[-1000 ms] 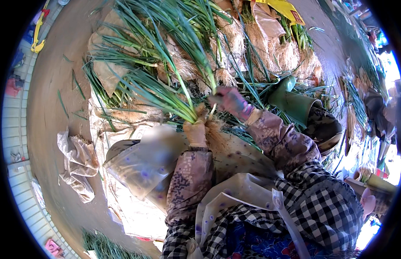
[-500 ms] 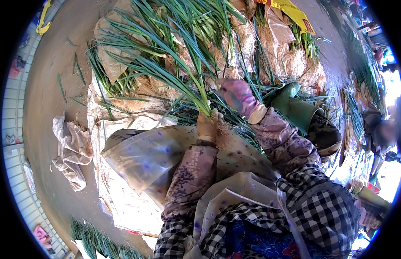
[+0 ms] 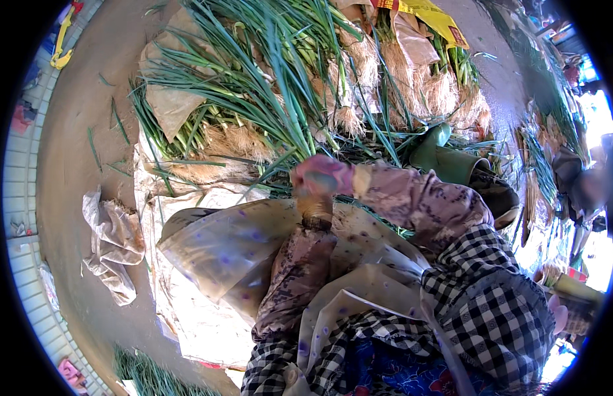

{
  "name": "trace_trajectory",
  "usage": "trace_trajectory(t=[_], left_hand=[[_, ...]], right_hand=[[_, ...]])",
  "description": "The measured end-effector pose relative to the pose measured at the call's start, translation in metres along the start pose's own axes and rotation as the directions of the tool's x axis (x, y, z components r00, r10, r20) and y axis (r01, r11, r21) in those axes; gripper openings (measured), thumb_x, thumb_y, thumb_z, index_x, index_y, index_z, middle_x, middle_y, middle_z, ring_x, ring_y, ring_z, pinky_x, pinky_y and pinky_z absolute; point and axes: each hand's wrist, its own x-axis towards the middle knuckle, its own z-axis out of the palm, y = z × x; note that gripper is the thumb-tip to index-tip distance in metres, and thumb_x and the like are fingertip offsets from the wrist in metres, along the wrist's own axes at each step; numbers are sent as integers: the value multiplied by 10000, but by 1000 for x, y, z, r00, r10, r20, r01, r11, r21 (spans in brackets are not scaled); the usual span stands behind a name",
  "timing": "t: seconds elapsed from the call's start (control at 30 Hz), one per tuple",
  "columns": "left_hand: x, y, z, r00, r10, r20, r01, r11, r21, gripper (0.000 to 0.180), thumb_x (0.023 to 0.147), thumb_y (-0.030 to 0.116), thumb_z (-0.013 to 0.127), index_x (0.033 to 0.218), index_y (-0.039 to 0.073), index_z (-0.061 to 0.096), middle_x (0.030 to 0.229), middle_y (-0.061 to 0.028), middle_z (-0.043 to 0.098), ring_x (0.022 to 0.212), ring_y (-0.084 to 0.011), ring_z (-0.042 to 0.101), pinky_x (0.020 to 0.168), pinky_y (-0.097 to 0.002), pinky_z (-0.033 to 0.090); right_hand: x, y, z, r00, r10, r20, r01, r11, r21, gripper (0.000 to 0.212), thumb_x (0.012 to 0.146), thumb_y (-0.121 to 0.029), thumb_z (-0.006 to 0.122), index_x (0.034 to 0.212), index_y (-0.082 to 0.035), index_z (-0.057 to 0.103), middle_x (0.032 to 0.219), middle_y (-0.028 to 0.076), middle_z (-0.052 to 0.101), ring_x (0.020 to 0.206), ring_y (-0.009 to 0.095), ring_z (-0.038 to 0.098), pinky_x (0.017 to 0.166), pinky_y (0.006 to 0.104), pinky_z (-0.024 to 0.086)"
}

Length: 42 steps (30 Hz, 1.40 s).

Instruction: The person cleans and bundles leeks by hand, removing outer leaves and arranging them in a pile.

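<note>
My left hand, in a tan glove, is closed low around a bunch of green onions above my lap. Its long leaves slant up and away to the left. My right hand, in a pink and purple glove, lies just above the left, its fingers curled round the same stems and a little blurred. It hides the part of the stalks between the hands. A translucent dotted plastic apron covers my lap, and digital-camouflage sleeves cover my forearms.
Piled green onions with pale roots lie ahead. A green rubber boot is right of my hands. White sacking spreads at left, with a crumpled beige sack beyond. A yellow bag tops the pile at far right.
My right hand has swung left and down from beside the onions onto the stems, just above my left hand. The left hand stays nearly in place, still gripping.
</note>
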Motion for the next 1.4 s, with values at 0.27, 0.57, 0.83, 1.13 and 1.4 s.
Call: trace_trajectory(t=[0.27, 0.57, 0.83, 1.13, 1.4], left_hand=[[-21, 39, -43, 991, 54, -121, -6, 929, 369, 599, 829, 125, 433, 1322, -56, 143, 662, -115, 602, 573, -222, 615, 509, -338, 487], [-24, 30, -19, 990, 71, -120, 3, 847, 531, 246, 796, 190, 466, 944, -6, 486, 645, -115, 598, 548, -248, 611, 481, -366, 491], [23, -23, -30, 985, -83, 154, 160, 784, -600, 213, 774, 183, 614, 895, 18, 556, 620, -77, 579, 491, -183, 552, 420, -328, 448], [20, 32, -173, 999, -44, -16, -1, 336, -942, 174, 829, 159, 568, 972, 70, 612, 501, 48, 408, 399, -50, 364, 324, -176, 305], [13, 40, -131, 927, 218, 304, 282, 128, -951, 276, 826, 212, 576, 1055, 57, 576, 505, 53, 314, 412, -77, 343, 351, -201, 309]], right_hand=[[-68, 7, -28, 935, 306, 179, -238, 916, -322, 160, 745, -124, 549, 898, -109, 592, 745, 67, 579, 591, 174, 558, 521, 320, 464], [30, 25, -6, 963, 265, 59, -186, 804, -564, 117, 753, -155, 581, 857, -135, 631, 820, 57, 616, 609, 198, 579, 537, 341, 480], [-91, 66, -14, 864, 369, 343, -491, 769, 410, 245, 721, -283, 598, 785, -48, 626, 570, 35, 540, 536, 146, 531, 467, 318, 422], [-124, 144, -43, 573, 812, -111, -714, 562, 417, 199, 751, -231, 610, 859, -67, 642, 739, 134, 618, 656, 194, 596, 595, 302, 462], [-28, 145, -59, 662, 731, -166, -245, 421, 874, 316, 795, -219, 624, 1052, -47, 562, 681, 42, 573, 560, 92, 533, 493, 242, 434]])
